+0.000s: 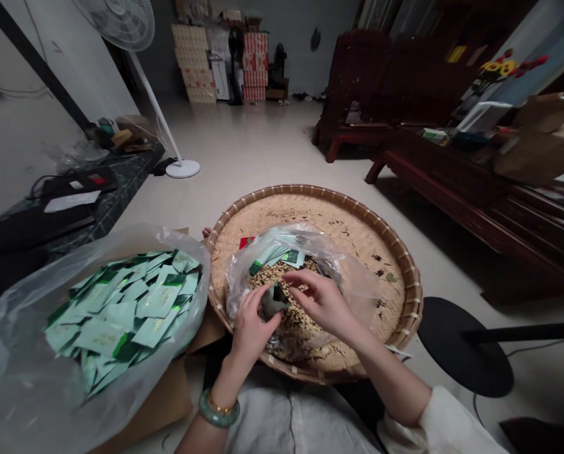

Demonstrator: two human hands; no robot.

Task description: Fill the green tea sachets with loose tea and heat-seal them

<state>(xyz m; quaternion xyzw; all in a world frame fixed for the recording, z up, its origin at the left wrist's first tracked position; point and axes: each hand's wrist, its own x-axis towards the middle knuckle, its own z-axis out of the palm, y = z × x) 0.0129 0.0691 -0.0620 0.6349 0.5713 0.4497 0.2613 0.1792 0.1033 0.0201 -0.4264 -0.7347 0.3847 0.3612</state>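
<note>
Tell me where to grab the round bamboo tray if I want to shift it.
Take the round woven bamboo tray by its raised rim on the right side, coming from above with your right hand. That stretch of rim is bare and easy to reach, whereas the left side sits against the clear plastic bag of pale green sachets.

From where I watch, a pale tiled floor runs back through a dim room to a grey far wall, where stacked cardboard cartons stand in cream and red columns. A white pedestal fan stands on the left, before a white wall. On the right are a dark carved wooden bench and a long, low wooden table.
</note>
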